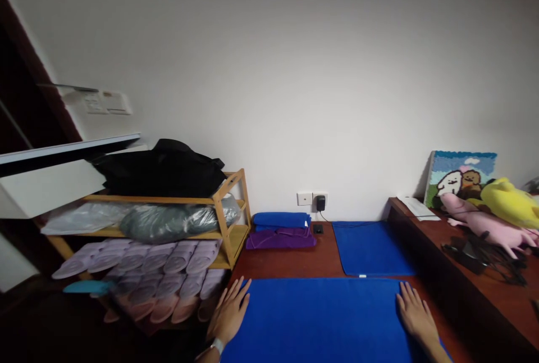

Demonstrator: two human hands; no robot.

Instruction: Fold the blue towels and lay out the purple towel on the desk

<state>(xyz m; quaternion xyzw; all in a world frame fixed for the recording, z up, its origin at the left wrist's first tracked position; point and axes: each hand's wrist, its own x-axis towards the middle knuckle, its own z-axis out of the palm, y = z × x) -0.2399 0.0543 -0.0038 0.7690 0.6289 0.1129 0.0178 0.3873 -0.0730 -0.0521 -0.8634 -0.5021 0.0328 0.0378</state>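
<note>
A large blue cloth [320, 318] lies spread flat on the reddish-brown wooden surface [278, 264] in front of me. My left hand [229, 309] rests at its left edge, fingers stretched out and holding nothing; a light band circles that wrist. Along the right edge my right hand [416, 312] lies flat with its fingers apart, also holding nothing. Just beyond the spread cloth is a smaller flat blue cloth [374, 248]. Folded blue cloth [282, 219] and folded purple cloth [280, 238] are stacked near the wall.
At left stands a wooden rack [227, 228] with a black bag [164, 169], plastic-wrapped things and rows of slippers [181, 256]. A black plug [320, 203] sits in the wall socket. On the raised right ledge are a pink plush toy [480, 219], a yellow plush toy [511, 200] and a picture [461, 175].
</note>
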